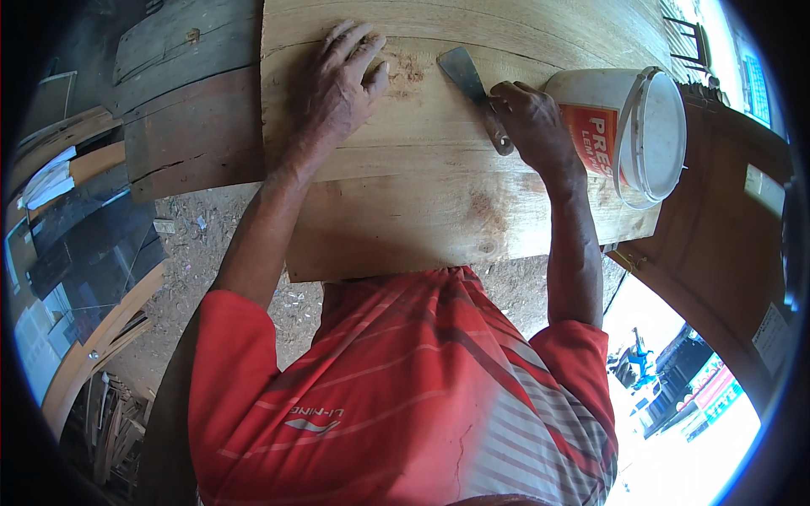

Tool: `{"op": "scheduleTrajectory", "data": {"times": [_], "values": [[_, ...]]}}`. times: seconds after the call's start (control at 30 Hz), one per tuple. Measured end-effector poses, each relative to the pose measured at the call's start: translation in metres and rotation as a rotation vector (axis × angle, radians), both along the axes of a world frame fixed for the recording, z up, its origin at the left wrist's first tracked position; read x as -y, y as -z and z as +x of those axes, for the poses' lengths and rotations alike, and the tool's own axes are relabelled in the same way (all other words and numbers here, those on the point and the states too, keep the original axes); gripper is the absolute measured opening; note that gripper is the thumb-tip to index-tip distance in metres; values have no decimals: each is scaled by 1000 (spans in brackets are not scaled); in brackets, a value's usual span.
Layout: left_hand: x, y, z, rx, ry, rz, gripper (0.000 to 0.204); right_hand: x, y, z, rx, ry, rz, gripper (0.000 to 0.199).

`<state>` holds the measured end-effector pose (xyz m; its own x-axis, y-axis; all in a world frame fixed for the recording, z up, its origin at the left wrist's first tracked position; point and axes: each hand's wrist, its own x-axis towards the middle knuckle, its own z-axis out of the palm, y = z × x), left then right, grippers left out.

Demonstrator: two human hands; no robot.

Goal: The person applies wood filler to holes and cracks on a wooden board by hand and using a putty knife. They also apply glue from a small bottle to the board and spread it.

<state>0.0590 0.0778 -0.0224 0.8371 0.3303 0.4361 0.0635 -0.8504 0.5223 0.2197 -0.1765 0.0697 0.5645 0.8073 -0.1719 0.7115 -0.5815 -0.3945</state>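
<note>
A wide, light wooden board lies in front of me, with a rough brownish patch near its upper middle. Flat on the board's left part rests my left hand, fingers stretched out and holding nothing, its thumb pointing toward the patch. My right hand is closed around a putty knife. The knife's flat dark blade points up and left, toward the patch, and its worn wooden handle sticks out below my fingers. Whether the blade touches the wood I cannot tell.
Right of my right hand, a white plastic bucket with a red label and a lid is on the board. Darker old planks adjoin on the left. Scrap wood is piled at lower left. A brown wooden panel stands at right.
</note>
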Motion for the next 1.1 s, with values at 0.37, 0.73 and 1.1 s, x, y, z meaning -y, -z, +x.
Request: {"op": "scheduleTrajectory", "data": {"times": [0.37, 0.73, 1.1], "values": [[0, 2, 1, 69, -97, -52, 40, -27, -7, -41, 165, -4, 278, 12], [-7, -1, -3, 63, -109, -77, 34, -121, 56, -50, 240, -147, 427, 26], [-16, 13, -1, -45, 9, 140, 33, -126, 103, -48, 363, -115, 352, 21]]}}
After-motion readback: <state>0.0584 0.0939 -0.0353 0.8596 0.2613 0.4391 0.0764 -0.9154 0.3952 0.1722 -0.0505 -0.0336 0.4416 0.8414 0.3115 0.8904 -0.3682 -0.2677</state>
